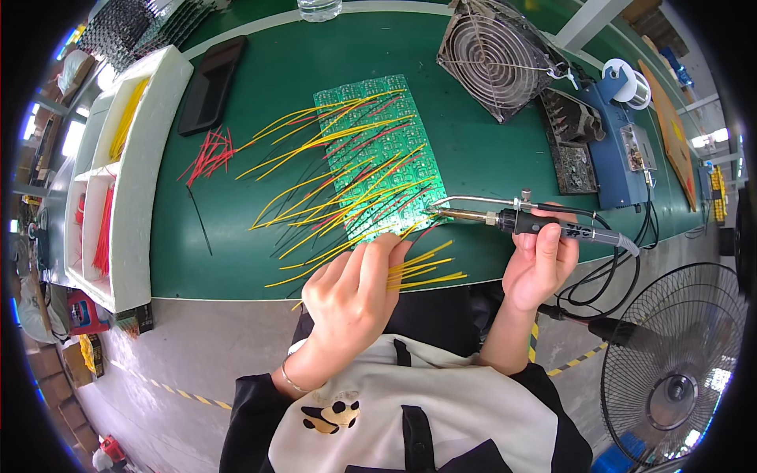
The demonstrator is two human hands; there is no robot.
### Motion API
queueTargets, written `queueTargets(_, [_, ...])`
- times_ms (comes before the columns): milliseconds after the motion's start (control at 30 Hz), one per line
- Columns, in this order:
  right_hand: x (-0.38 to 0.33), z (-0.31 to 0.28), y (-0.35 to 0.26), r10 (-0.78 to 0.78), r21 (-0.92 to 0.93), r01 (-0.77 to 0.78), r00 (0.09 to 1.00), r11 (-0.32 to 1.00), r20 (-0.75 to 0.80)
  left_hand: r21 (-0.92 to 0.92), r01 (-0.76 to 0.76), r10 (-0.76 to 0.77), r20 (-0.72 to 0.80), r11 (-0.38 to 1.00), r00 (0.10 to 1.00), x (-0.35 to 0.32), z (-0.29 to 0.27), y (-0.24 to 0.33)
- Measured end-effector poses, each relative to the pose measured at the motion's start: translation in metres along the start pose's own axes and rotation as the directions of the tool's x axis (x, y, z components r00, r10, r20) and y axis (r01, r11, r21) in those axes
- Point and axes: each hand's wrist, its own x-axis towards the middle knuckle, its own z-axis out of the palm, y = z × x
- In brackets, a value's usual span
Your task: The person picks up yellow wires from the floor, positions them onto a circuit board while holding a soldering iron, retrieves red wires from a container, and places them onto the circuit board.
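Observation:
A green circuit board panel (378,146) lies on the green work mat, with rows of yellow, red and black wires (315,206) fanning out to its left. My right hand (544,260) grips a soldering iron (528,223), which has a thin metal solder feed tube (473,200) along it. The iron's tip meets the board near its lower right corner. At the board's near edge my left hand (352,288) is closed in a pinch on a yellow wire. More yellow wires (426,270) stick out to the right from beneath that hand; its palm side is hidden.
Loose red wires (209,154) and a black tray (213,85) lie left of the board. A white foam box (134,229) holds sorted wires. Far right are a square fan (493,59) and a blue solder unit (619,150) with a spool (627,84). A large fan (674,378) stands near right.

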Motion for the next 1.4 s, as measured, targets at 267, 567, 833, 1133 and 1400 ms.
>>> queueTargets(267, [0.001, 0.000, -0.001, -0.002, -0.018, 0.001, 1.000, 1.000, -0.020, 0.024, -0.033, 0.033, -0.024, 0.999, 0.999, 0.005, 0.002, 0.002])
queueTargets(567, [0.002, -0.001, -0.001, 0.018, -0.007, -0.018, 1.000, 1.000, -0.009, 0.003, -0.024, 0.024, -0.031, 1.000, 0.999, 0.001, 0.005, 0.001])
queueTargets(833, [0.002, -0.005, -0.003, 0.009, -0.028, -0.009, 1.000, 1.000, -0.001, 0.010, -0.046, 0.047, -0.055, 0.999, 0.997, 0.001, 0.009, -0.002])
queueTargets(1133, [0.013, -0.002, -0.005, 0.022, -0.013, -0.021, 0.998, 1.000, 0.051, -0.036, 0.008, -0.009, -0.016, 0.999, 1.000, 0.003, 0.005, 0.001])
queueTargets(1400, [0.013, 0.005, -0.005, 0.060, -0.112, -0.054, 0.997, 0.992, 0.056, -0.081, 0.061, -0.060, 0.008, 0.995, 0.998, -0.001, 0.004, 0.000])
